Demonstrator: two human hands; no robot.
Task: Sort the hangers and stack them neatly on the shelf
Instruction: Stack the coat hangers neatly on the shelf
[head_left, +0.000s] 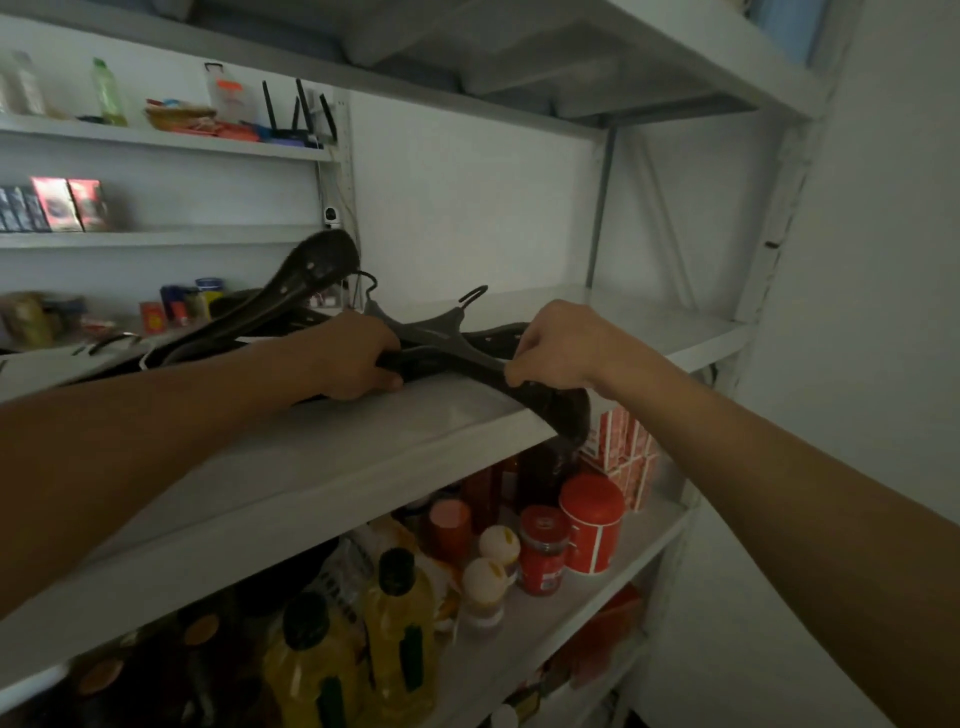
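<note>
Several black plastic hangers lie in a loose pile on the white shelf at chest height. My left hand is closed around the left side of the top hangers. My right hand pinches the arm of one hanger, whose wide end sticks out over the shelf's front edge. One more hanger arm stands up tilted at the back left of the pile. Two hooks point toward the back wall.
The shelf below holds oil bottles, red tins and jars. Red-and-white boxes stand under the shelf's right end. Upper left shelves carry a router, bottles and boxes. A white wall closes the right side.
</note>
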